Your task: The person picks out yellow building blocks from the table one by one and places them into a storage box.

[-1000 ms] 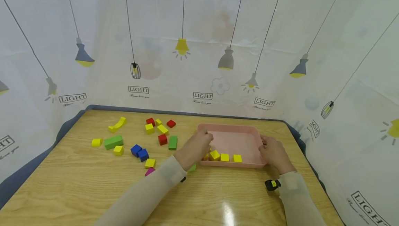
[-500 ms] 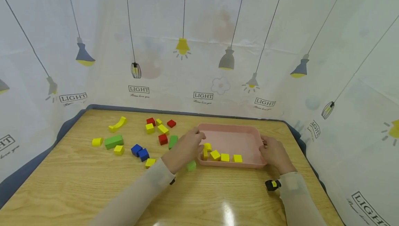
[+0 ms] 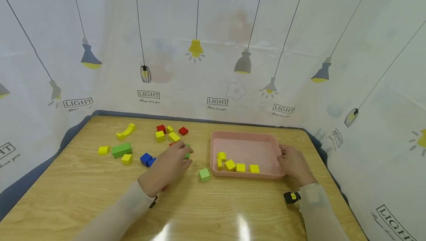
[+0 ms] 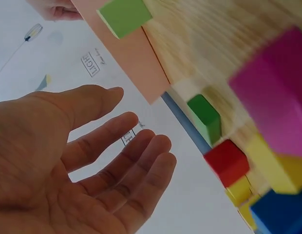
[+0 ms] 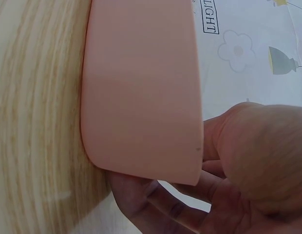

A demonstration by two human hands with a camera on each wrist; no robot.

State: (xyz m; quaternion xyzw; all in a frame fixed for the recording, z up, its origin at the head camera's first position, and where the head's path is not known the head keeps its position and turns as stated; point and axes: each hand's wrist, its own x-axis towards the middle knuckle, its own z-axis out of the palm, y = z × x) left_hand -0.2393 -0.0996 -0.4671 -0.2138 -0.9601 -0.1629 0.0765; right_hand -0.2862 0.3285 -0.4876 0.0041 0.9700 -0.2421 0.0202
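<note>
My left hand (image 3: pixel 165 167) hovers over the loose blocks left of the tray, holding nothing; the left wrist view shows its fingers (image 4: pixel 129 180) loosely bent and apart. Below it, partly covered, lie a red block (image 4: pixel 227 163), a green block (image 4: pixel 204 117) and a blue block (image 3: pixel 145 159). A magenta block (image 4: pixel 277 92) is close to the left wrist camera. My right hand (image 3: pixel 294 163) grips the right end of the pink tray (image 3: pixel 246 146), thumb at the rim and fingers curled round its outside. Several yellow blocks (image 3: pixel 229 165) sit along the tray's near left part.
A light green cube (image 3: pixel 204 175) lies just left of the tray. Farther left are a long green block (image 3: pixel 121 150), a yellow arch-like piece (image 3: pixel 126 132) and a yellow half-round piece (image 3: pixel 104 150). A red piece (image 3: pixel 183 131) lies toward the back edge.
My left hand has moved left from over the tray to above the loose blocks, uncovering the yellow blocks in the tray and the light green cube. The right hand stays on the tray.
</note>
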